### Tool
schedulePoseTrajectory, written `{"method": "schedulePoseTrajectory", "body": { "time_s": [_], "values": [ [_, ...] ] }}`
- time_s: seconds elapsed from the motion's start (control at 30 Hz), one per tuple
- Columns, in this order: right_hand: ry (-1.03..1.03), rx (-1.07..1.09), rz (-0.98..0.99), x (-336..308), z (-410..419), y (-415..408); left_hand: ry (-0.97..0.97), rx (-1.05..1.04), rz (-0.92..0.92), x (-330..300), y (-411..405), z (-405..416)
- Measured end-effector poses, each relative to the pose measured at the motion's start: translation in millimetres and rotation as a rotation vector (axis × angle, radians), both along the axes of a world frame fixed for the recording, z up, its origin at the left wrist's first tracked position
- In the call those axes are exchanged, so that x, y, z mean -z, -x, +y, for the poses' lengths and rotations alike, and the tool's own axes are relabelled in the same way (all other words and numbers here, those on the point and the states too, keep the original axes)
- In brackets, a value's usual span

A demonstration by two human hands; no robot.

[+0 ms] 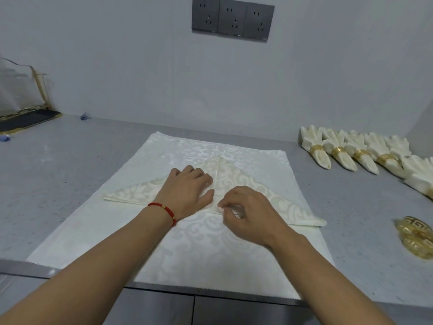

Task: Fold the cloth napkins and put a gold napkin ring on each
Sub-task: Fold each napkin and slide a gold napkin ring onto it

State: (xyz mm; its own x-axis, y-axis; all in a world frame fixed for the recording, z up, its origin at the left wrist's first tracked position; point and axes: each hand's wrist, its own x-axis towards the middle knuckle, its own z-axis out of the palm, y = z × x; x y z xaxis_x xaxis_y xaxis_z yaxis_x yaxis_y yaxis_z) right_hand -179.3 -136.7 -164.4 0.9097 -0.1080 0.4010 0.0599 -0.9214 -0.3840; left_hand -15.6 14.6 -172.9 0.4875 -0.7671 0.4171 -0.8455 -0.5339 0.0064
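Observation:
A cream patterned napkin [236,177], folded into a wide triangle with a centre crease, lies on top of a flat stack of unfolded napkins [192,249] on the grey counter. My left hand [189,191] presses flat on the triangle's left half, fingers straight. My right hand [246,212] pinches the napkin's lower centre edge between thumb and fingertips. At the right lies a pile of loose gold napkin rings [416,238].
Several finished napkins with gold rings [351,151] are lined up at the back right against the wall. A clear stand with a gold frame [21,99] sits at the far left. Wall sockets [232,18] are above. The counter's front edge [164,289] runs below the stack.

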Motion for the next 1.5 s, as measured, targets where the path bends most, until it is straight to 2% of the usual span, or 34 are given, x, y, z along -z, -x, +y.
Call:
{"method": "schedulePoseTrajectory", "body": {
  "time_s": [0.17,0.27,0.37,0.4,0.47,0.53,0.6,0.7,0.87,0.97,1.13,1.2,1.23,1.3,1.5],
  "values": [
    [-0.07,0.035,0.021,-6,3,1,-0.001,0.065,0.064,-3,2,1],
    [-0.095,0.064,0.013,-8,3,2,-0.077,0.055,0.073,-4,15,3],
    [-0.261,0.113,0.025,-14,0,5,-0.154,0.014,0.09,-2,30,5],
    [-0.257,0.154,0.01,-16,-5,7,-0.161,0.001,0.095,-1,32,5],
    [-0.098,0.322,0.043,-24,-23,11,-0.15,-0.012,0.095,-1,32,6],
    [0.04,0.55,0.213,-35,-42,25,-0.144,-0.011,0.092,0,32,6],
    [0.011,0.679,0.389,-42,-61,44,-0.144,-0.011,0.086,2,33,5],
    [-0.199,0.658,0.474,-50,-79,64,-0.143,0.004,0.086,2,33,5],
    [-0.598,0.522,0.398,-59,-94,80,-0.108,0.137,0.132,-2,36,6],
    [-0.892,0.403,0.289,-64,-101,83,-0.094,0.17,0.227,-3,37,7],
    [-1.516,0.142,0.015,-76,-94,61,-0.055,0.189,0.301,-2,35,9],
    [-1.62,0.007,-0.082,-81,-90,46,-0.032,0.197,0.336,-2,35,10],
    [-1.589,-0.039,-0.089,-84,-87,37,-0.024,0.202,0.35,-2,35,10],
    [-1.372,-0.053,-0.093,-89,-81,17,-0.019,0.208,0.354,-1,35,10],
    [-0.622,0.254,-0.134,-74,-68,-70,0.035,0.189,0.461,-5,35,11]
  ]
}}
